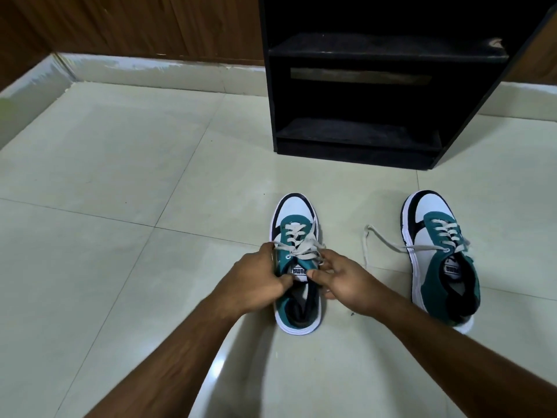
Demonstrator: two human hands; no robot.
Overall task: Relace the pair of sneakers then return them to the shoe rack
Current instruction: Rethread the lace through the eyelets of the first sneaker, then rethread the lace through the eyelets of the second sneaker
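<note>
While both hands work at its collar, the near sneaker (297,260) sits flat on the pale tiled floor (120,182), toe pointing toward the rack. White toe cap edged in dark navy, teal eyestay and quarters, white midsole, dark lining, white tongue label with black lettering. Grey-white flat lace (297,236) crosses the lower eyelets; upper part loose, strands pulled out to both sides.

Left hand (256,282): curled round the shoe's left collar, thumb tucked in by the tongue, fingers closed at the lace strand on that side. Right hand (340,282): thumb and forefinger pinched at the lace beside the top right eyelet, remaining fingers resting on the floor-side edge of the shoe.

Second sneaker (440,257): same colours, upright, to the right and well apart. Laced up the eyelets, one long lace end (379,239) trailing left across the tiles.

Beyond both: black shoe rack (361,95) with open shelves, standing against a wood-panelled wall (135,22).
</note>
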